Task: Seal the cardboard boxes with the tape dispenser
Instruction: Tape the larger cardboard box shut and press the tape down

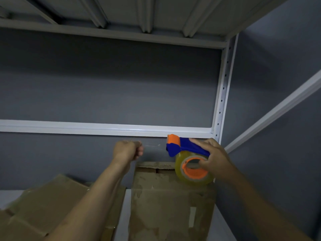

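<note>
Your left hand (pixel 127 150) pinches the tape strip (pixel 152 147), right hand (pixel 214 160) grips the tape dispenser (pixel 184 148) — pull-out step. Next: align it over the cardboard box (pixel 172 197) seam.

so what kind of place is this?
Probably a storeroom or packing area: metal shelving with punched uprights, worn cardboard boxes on it, and a tape dispenser in the right hand, its tape pinched by the left hand.

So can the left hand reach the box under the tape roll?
Probably yes. The left hand hangs close to the box, with nothing between them, but it is pinching the tape strip from the tape dispenser, so it is busy.
</note>
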A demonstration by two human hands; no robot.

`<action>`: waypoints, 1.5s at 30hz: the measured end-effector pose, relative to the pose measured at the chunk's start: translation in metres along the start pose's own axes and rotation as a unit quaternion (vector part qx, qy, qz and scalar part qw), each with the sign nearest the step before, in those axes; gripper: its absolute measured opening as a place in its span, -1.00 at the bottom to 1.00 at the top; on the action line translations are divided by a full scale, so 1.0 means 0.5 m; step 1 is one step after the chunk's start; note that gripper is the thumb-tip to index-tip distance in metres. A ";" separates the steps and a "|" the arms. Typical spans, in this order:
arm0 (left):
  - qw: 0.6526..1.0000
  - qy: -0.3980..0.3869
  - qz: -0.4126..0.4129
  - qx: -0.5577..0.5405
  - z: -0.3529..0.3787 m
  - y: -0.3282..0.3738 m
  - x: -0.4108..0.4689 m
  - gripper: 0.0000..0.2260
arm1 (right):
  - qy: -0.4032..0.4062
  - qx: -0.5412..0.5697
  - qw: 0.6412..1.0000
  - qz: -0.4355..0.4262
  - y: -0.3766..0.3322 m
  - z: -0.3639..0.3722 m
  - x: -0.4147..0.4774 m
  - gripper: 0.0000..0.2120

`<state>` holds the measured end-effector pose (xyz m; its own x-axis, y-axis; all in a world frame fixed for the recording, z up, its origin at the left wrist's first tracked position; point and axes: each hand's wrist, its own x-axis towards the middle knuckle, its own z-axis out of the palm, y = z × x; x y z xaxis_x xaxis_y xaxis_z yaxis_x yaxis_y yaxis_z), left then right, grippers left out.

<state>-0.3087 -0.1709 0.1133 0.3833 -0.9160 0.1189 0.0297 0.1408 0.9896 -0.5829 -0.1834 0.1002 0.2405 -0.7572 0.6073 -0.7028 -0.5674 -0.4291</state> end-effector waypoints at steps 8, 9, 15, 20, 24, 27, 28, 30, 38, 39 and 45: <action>0.980 -0.124 0.102 0.121 0.006 -0.072 -0.004 -0.85 | 0.024 -0.029 0.999 0.016 0.013 -0.019 0.012 -0.29; 0.968 -0.160 0.098 0.167 0.001 -0.091 -0.003 -0.75 | 0.023 -0.031 0.999 0.015 0.015 -0.019 0.011 -0.28; 0.938 -0.190 0.136 0.256 -0.022 -0.140 0.006 -0.49 | 0.007 -0.132 0.990 -0.050 0.006 -0.018 0.028 -0.34; 0.950 -0.174 0.121 0.231 -0.029 -0.138 0.006 -0.44 | -0.036 -0.196 0.977 -0.078 -0.005 -0.013 0.068 -0.36; 0.978 -0.125 0.089 0.140 -0.045 -0.138 0.007 -0.51 | -0.125 -0.217 0.960 -0.128 0.002 0.024 0.086 -0.38; 0.997 -0.070 0.020 0.012 -0.055 -0.134 0.012 -0.79 | -0.148 -0.259 0.943 -0.148 -0.009 0.041 0.104 -0.40; 0.998 -0.051 -0.003 -0.024 -0.057 -0.132 0.014 -0.82 | -0.156 -0.271 0.938 -0.152 -0.015 0.044 0.109 -0.40; 0.999 -0.010 -0.035 -0.033 -0.062 -0.128 0.020 -0.81 | -0.174 -0.284 0.930 -0.156 -0.023 0.049 0.115 -0.40; 0.956 -0.017 0.019 0.292 -0.085 -0.135 0.049 -0.78 | -0.211 -0.290 0.919 -0.166 -0.027 0.053 0.126 -0.35; 0.945 -0.022 0.033 0.324 -0.087 -0.141 0.052 -0.76 | -0.214 -0.295 0.916 -0.170 -0.030 0.053 0.126 -0.36; 0.926 -0.050 0.065 0.368 -0.090 -0.169 0.055 -0.69 | -0.231 -0.353 0.886 -0.195 -0.054 0.052 0.128 -0.36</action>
<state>-0.2590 -0.1912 0.0292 0.2522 -0.9444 0.2108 -0.6616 -0.0093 0.7498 -0.5309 -0.2251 0.1334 0.6904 -0.6923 0.2098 -0.7106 -0.5948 0.3759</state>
